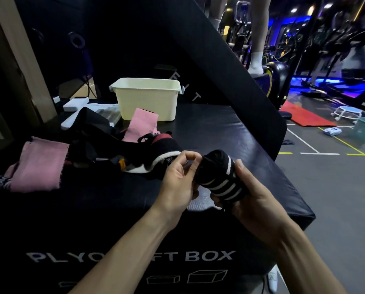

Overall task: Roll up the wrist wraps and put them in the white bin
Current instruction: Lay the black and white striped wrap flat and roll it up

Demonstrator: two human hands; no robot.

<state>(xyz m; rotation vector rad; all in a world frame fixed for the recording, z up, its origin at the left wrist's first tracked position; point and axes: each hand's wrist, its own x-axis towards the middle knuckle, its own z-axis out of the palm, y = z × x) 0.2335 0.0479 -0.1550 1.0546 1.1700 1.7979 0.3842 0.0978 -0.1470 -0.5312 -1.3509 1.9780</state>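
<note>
Left hand (178, 177) fingertips pinching end of rolled black-and-white striped wrist wrap (218, 180); right hand (255, 200) curled round roll from below, gripping. Roll held just above near edge of black plyo box (230, 132). Beyond, left: loose heap of more wraps (147, 153), pink wraps (38, 164). White bin (147, 98) upright at far side, well apart.

A black padded plyo box (209, 128) is serving as the work surface. A white bin (147, 98) is standing upright near its far edge. Just in front of the bin, pink wraps (40, 164) and a tangle of black wraps (118, 149) are lying unrolled across the left half.
</note>
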